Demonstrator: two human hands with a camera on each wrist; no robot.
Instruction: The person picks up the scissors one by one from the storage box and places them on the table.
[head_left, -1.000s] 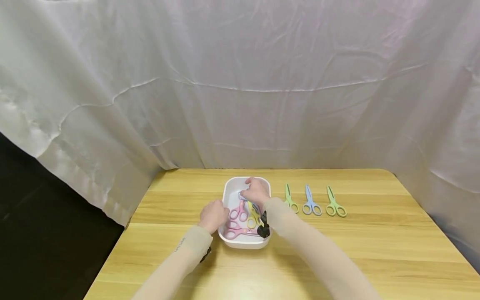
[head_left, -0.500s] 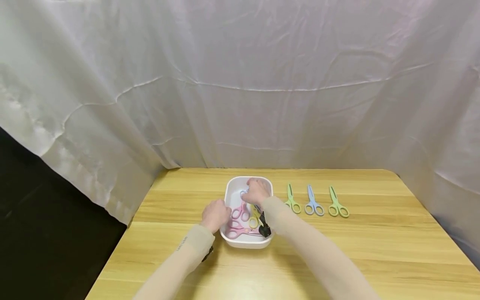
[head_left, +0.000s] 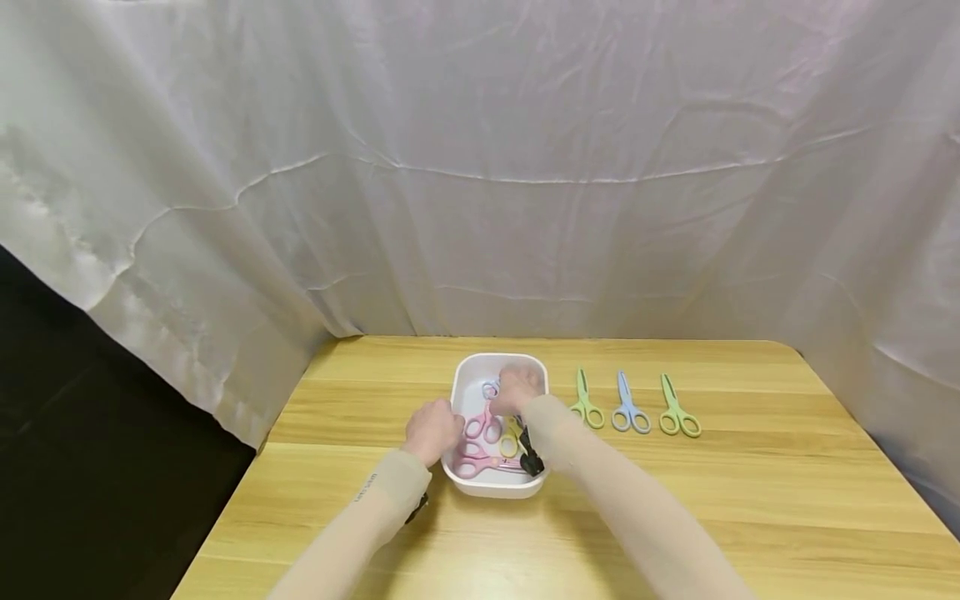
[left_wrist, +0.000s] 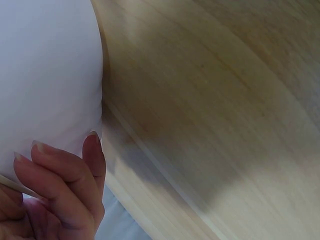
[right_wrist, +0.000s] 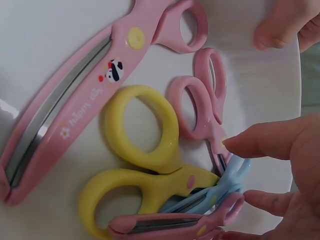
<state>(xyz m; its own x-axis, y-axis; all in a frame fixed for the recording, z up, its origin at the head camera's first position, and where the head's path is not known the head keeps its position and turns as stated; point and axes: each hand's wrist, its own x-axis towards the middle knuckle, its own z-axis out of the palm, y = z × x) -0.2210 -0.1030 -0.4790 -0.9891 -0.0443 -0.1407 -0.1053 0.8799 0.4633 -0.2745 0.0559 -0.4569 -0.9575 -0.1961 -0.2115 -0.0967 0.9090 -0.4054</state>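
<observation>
My left hand (head_left: 433,432) grips the left rim of a white plastic box (head_left: 495,492), its fingers against the outer wall in the left wrist view. My right hand (head_left: 519,390) is inside the box over a pile of children's scissors. In the right wrist view its thumb meets small pink scissors (right_wrist: 214,131) near their pivot. Its other fingers touch the handle of another pink pair (right_wrist: 212,220), with blue scissors (right_wrist: 232,175) between. Yellow scissors (right_wrist: 185,180) lie beside these, and larger pink scissors (right_wrist: 90,85) with a panda print lie at the box's near end.
To the right of the box, green scissors (head_left: 584,402), blue scissors (head_left: 626,404) and more green scissors (head_left: 673,406) lie in a row, blades pointing away. Everything is on a wooden table (head_left: 750,483), with a pale curtain (head_left: 525,250) behind it.
My right hand has shifted slightly within the box and its fingers have come away from the blue handle loops, which show more. My left hand stays on the rim.
</observation>
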